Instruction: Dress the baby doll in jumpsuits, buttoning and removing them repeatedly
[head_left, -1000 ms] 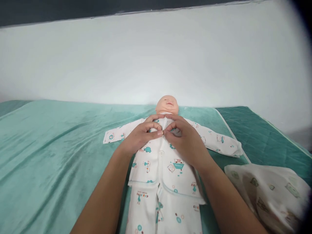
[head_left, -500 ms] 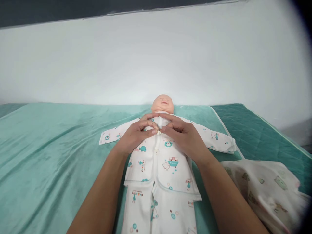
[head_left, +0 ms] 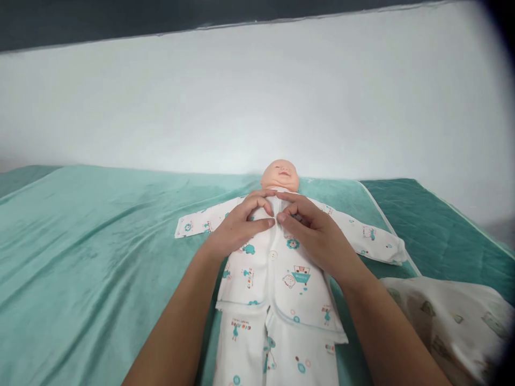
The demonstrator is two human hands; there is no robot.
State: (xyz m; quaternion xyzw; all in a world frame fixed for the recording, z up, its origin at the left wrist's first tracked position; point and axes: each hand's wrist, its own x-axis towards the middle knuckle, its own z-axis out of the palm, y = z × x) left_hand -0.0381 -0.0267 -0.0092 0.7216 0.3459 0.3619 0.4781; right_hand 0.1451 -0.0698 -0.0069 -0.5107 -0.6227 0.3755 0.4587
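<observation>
Here, a doll (head_left: 280, 176) lies face up on a green blanket (head_left: 108, 252), wearing a printed white shirt (head_left: 287, 300) over matching pants (head_left: 300, 348). Both hands meet at the shirt's front, above a button (head_left: 273, 254). The left hand (head_left: 241, 222) has its grip open, thumb and forefinger apart; whether the right hand's (head_left: 316, 228) grip pinches the shirt's edge, I cannot tell. A printed cloth (head_left: 450, 305) lies bunched near the right forearm.

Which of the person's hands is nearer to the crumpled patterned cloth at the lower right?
The right hand. It is on the shirt, up and left of the cloth in the view; the left hand is farther away, on the shirt's opposite half.
</observation>
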